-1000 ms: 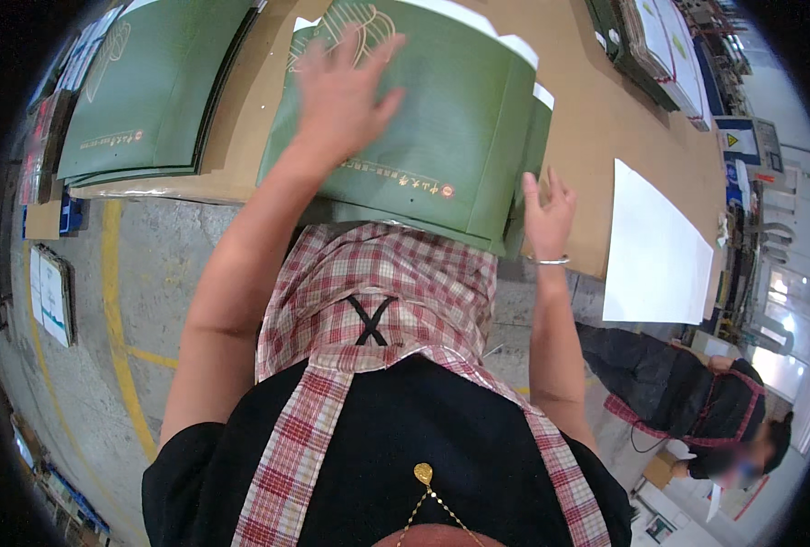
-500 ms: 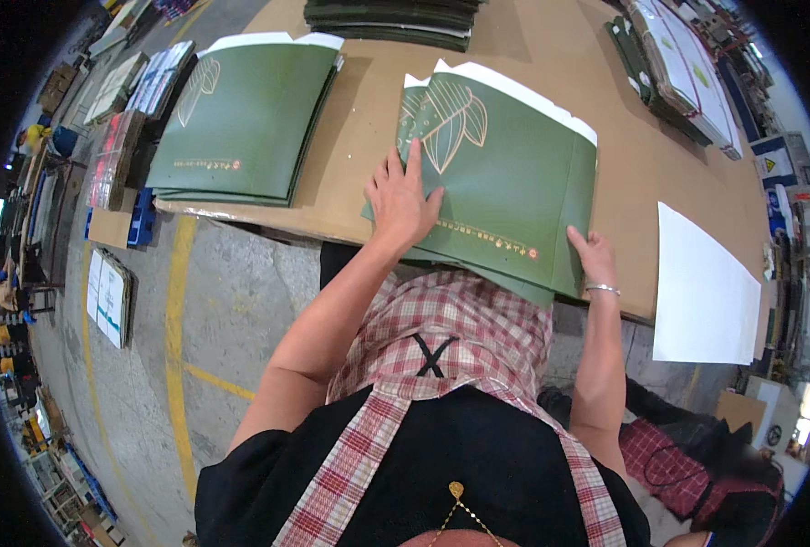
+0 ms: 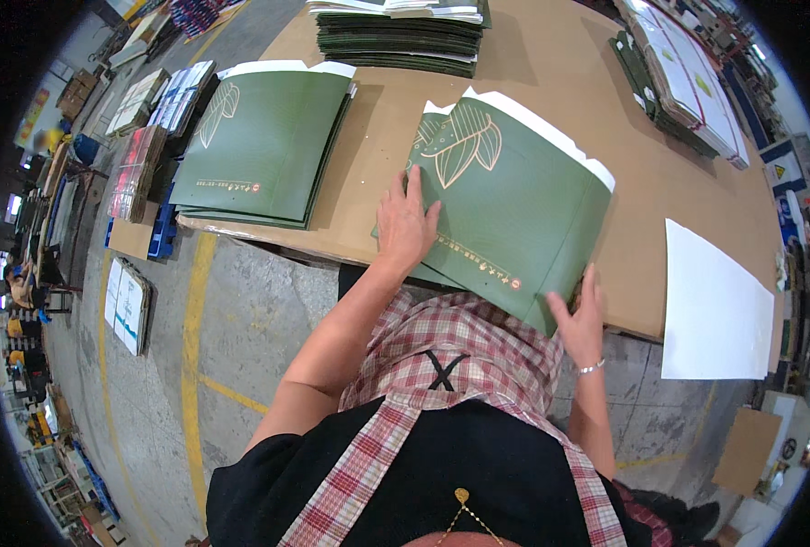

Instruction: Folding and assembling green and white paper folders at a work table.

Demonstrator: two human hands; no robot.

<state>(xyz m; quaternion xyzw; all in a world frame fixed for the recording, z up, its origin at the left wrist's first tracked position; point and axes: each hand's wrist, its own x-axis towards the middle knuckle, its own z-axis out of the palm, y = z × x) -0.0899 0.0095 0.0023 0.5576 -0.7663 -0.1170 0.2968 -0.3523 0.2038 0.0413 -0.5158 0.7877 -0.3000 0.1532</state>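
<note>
A flat green printed card piece (image 3: 514, 205), with gold leaf line art and a white notched far edge, lies turned at an angle at the table's near edge. Another green piece shows partly beneath it. My left hand (image 3: 407, 221) rests on its left side, fingers spread flat. At its near right corner is my right hand (image 3: 582, 321), thumb over the card and fingers stretched out along the outside of the edge. To the left lies a stack of matching green pieces (image 3: 264, 146).
A tall stack of green pieces (image 3: 396, 41) stands at the far side of the cardboard-topped table (image 3: 369, 173). Tied white bundles (image 3: 687, 73) lie far right, with a white sheet (image 3: 717, 310) nearer. Packs (image 3: 128, 305) and a blue crate (image 3: 164, 228) are on the floor left.
The top green piece has turned clockwise, its near right corner swinging toward me and leftward. My right hand has moved nearer with it; the view has shifted a little.
</note>
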